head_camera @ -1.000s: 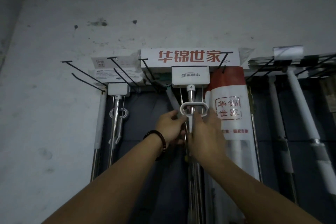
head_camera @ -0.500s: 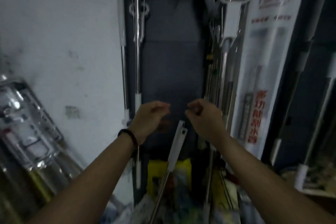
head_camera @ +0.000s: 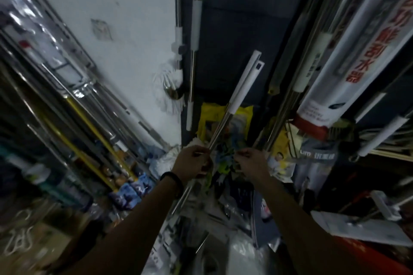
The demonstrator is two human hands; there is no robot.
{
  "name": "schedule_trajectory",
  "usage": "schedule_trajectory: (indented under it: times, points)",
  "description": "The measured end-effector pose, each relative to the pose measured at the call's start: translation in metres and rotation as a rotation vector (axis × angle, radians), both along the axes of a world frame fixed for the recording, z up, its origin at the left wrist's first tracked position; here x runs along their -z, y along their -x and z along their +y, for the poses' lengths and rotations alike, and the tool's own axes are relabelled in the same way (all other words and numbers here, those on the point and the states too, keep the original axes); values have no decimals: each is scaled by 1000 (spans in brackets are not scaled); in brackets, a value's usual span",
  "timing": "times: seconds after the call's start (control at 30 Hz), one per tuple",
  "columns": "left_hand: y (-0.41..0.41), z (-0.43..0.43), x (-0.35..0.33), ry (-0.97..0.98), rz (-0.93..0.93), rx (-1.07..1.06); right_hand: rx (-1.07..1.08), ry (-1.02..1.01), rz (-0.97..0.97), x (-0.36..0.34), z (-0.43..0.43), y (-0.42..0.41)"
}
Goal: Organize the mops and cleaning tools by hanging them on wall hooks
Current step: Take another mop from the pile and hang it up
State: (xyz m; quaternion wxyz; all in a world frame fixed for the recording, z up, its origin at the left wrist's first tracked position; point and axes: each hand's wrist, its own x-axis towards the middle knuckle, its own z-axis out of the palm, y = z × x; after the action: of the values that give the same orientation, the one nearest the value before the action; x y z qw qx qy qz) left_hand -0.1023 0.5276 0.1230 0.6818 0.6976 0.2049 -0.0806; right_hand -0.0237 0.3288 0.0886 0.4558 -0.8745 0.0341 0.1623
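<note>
A: Which tool is in hand now?

B: The mop pole (head_camera: 223, 123), the steel one with the white grip (head_camera: 244, 82). It stands tilted in front of the dark panel (head_camera: 241, 18), top end leaning up and to the right, on no hook. The left hand (head_camera: 192, 163) has its fingers wrapped round the bare steel low on the shaft. I'd say that low hold is for steering the top end upward. The white tip has an eye cut in it, which looks made for a hook.

A: And the right hand (head_camera: 250, 163)?

B: It's just beside the left, fingers curled inward, close to the shaft and to the thin hanging rods (head_camera: 288, 87). I can't tell whether it pinches anything. The light is poor and the packets behind confuse the outline.

A: I see two white tips up there.

B: So do I, side by side. Whether that's two poles gripped together or one doubled handle, I can't say.

A: Any hooks?

B: They're cut off above. Only the lower lengths of the hung things show: the round white mop head (head_camera: 169, 87) against the wall (head_camera: 125, 6), the rods, and the wrapped package with red lettering (head_camera: 357, 51). The foot of the held pole is lost under the forearm, among the bags.
</note>
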Motion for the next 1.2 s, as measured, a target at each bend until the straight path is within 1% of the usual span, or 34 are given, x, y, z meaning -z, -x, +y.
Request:
schedule_trajectory:
  times: [0.07,0.2,0.3,0.37,0.43,0.5,0.63,0.77,0.83,0.93,0.97,1.0,1.03,1.1,1.13,1.2]
  points:
    - [2,0,23,-10,67,-37,-11,-10,62,15,8,-12]
    - [-1,1,61,3,187,-83,13,-120,240,21,31,-47]
    - [-5,1,81,27,262,-104,3,-148,278,35,45,-83]
    - [-7,2,93,98,341,-154,-13,-184,287,45,53,-103]
    - [-5,5,107,106,399,-212,-25,-207,254,47,61,-114]
    - [-3,11,121,129,423,-264,19,-211,213,55,69,-124]
    - [-1,17,124,122,450,-374,128,-35,32,64,86,-132]
    - [-3,27,130,145,424,-455,160,45,-59,78,93,-146]
    - [-4,33,134,166,397,-477,85,120,-140,74,96,-143]
    - [-2,40,140,161,375,-494,-48,319,-348,56,107,-120]
    - [1,42,141,159,375,-493,-102,323,-401,50,111,-109]
    - [4,44,142,155,377,-490,-151,277,-422,51,115,-98]
    - [8,45,143,150,378,-491,-201,186,-401,51,119,-85]
    - [17,49,145,147,384,-510,-281,29,-263,51,127,-60]
    - [24,51,146,150,391,-526,-322,-6,-214,51,132,-48]
    - [40,56,150,158,413,-548,-402,44,-85,64,136,-27]
